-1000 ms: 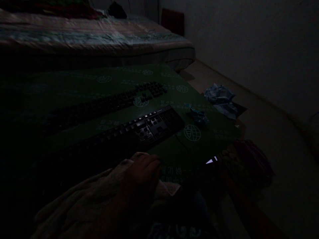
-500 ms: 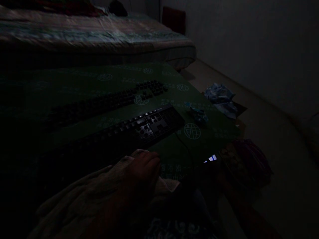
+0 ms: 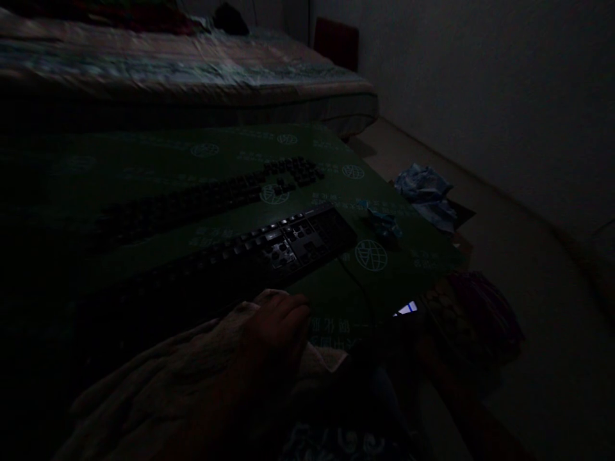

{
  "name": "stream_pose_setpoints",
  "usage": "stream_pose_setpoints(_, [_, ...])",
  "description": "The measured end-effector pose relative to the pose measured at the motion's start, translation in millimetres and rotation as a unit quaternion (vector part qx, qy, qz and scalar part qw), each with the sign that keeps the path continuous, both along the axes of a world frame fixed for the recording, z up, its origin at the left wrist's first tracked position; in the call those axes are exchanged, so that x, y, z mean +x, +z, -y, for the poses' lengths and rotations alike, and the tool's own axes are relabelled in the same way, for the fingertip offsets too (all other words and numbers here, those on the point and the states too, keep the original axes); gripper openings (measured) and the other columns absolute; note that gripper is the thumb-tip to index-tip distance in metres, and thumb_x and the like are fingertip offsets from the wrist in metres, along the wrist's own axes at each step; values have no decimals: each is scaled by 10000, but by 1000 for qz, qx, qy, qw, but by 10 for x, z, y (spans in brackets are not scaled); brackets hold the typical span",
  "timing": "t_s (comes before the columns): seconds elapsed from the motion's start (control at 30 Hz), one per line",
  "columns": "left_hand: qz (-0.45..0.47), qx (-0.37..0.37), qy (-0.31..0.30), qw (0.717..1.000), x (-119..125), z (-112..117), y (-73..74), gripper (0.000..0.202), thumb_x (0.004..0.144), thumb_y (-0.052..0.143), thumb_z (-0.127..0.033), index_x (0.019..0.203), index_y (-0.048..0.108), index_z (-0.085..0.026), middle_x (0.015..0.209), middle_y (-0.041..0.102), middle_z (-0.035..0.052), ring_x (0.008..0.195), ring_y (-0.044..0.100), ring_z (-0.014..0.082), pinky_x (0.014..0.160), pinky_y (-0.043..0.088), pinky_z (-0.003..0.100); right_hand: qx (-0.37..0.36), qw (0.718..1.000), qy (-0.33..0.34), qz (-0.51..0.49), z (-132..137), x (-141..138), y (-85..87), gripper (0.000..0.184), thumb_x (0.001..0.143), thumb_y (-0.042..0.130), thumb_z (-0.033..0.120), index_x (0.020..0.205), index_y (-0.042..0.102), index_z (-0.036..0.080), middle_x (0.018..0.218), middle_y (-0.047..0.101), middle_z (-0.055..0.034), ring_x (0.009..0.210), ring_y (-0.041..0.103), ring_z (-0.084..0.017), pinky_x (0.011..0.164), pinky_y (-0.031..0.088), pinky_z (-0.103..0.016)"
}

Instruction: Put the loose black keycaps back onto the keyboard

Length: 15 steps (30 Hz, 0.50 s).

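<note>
The room is very dark. My left hand (image 3: 281, 321) rests on a light cloth (image 3: 187, 365) at the near edge of the table, its fingers curled in and closed on the fabric. My right hand (image 3: 426, 349), low at the right and mostly in shadow, is closed around what looks like a phone (image 3: 407, 309), whose lit screen shows as a small bright patch. Beyond my left hand lies a black keyboard (image 3: 307, 246) with keycaps off at its right part and a cable running from it. Behind it, loose black keycaps (image 3: 206, 198) lie in keyboard-like rows.
The table has a green printed cover (image 3: 408, 246). A crumpled blue wrapper (image 3: 384, 223) lies right of the keyboard. Past the table's right edge are crumpled pale-blue material (image 3: 423, 186) and a dark patterned cloth (image 3: 480, 314). A bed (image 3: 192, 70) stands behind, a wall to the right.
The view has shifted very slightly. The lit patch of the phone screen looks a little smaller. My left hand stays on the cloth; the keyboard and keycaps have not moved.
</note>
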<state>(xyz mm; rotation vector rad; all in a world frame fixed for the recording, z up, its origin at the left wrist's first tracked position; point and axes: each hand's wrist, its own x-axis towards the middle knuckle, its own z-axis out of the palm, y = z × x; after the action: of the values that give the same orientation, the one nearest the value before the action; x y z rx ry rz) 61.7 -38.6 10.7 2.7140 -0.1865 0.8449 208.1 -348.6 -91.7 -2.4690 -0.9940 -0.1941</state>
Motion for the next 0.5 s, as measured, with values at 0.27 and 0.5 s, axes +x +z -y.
stream_pose_setpoints(0.27, [27, -21, 0, 999, 11, 33, 14, 121, 897, 460, -146, 913, 580, -153, 931, 679, 78, 793, 604, 172, 706, 505, 310, 35, 993, 106, 31, 109, -284, 130, 149, 915, 544, 339, 1027, 637, 310, 1014, 664, -47, 861, 640, -169, 671, 537, -283])
stream_pose_setpoints(0.5, [26, -9, -3, 1000, 21, 22, 27, 140, 892, 450, -133, 878, 587, -157, 889, 681, 66, 748, 591, 165, 657, 495, 299, 89, 966, 233, 66, -289, -709, 716, 299, 894, 407, 155, 1127, 590, 193, 705, 697, -42, 589, 660, -151, 528, 515, -232])
